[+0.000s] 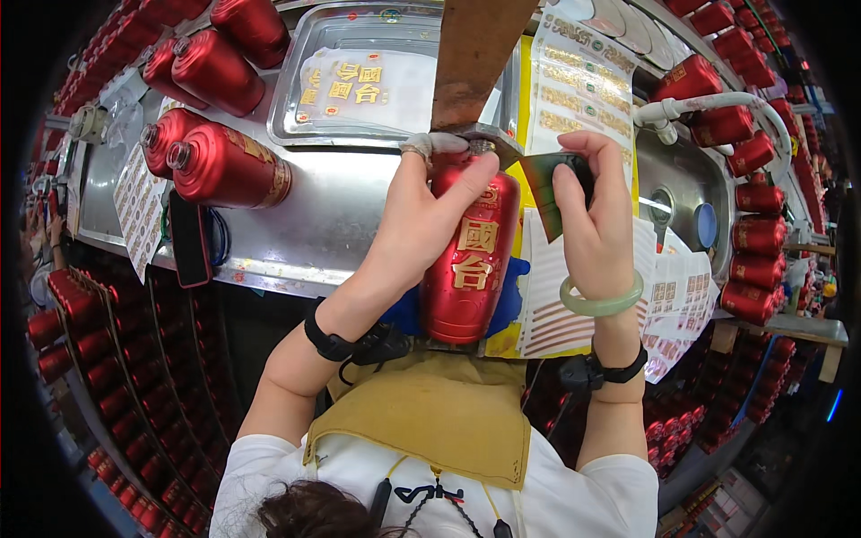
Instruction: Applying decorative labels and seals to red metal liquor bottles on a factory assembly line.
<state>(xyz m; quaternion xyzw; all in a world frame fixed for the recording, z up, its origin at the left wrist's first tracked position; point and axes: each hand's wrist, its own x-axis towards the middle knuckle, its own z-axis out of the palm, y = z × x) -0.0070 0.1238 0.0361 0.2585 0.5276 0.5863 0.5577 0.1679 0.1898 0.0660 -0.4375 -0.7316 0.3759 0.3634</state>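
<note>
A glossy red bottle (466, 309) with raised gold characters lies in front of me, its neck pointing away. My left hand (417, 211) is closed around its shoulder, thumb along the upper side; one finger wears a pale wrap. Just right of the neck, my right hand (594, 220) pinches a thin, flat, dark green piece (543, 184) with a reddish edge, which looks like a scraper. Whether that piece touches the bottle I cannot tell. Blue cloth-like material (514, 291) shows under the bottle.
A metal tray (291, 125) with gold-printed sticker sheets stands at the back, beside a brown upright post (475, 67). More sticker sheets (578, 90) lie at right. Red bottles (231, 166) and a phone (188, 238) are at left. A white pipe (708, 103) arches over the sink (686, 179).
</note>
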